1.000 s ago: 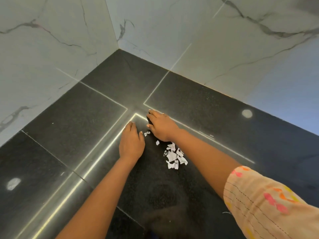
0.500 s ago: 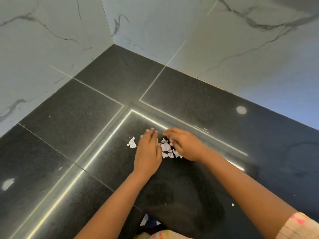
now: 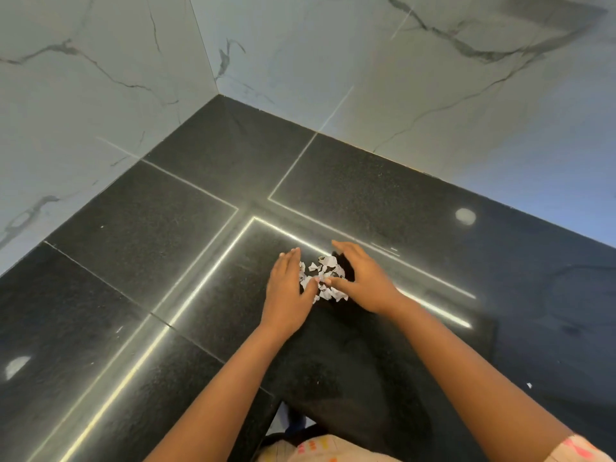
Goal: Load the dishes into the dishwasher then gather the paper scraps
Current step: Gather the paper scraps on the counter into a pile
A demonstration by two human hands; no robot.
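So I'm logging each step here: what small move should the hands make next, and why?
Probably close both hands inward and pinch the pile up. The paper scraps already sit bunched between the left hand and the right hand on the black counter, with both hands open and cupped around them. One stray white fleck lies apart to the right.

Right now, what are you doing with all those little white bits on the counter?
A person is gathering torn paper scraps on a shiny black countertop in a corner between marble walls. The left hand and the right hand sit on either side of the pile, fingers straight, cupping the bits between them. The scraps lie in one small heap between the palms. One tiny white fleck lies apart, off to the right. No dishes or dishwasher can be seen.
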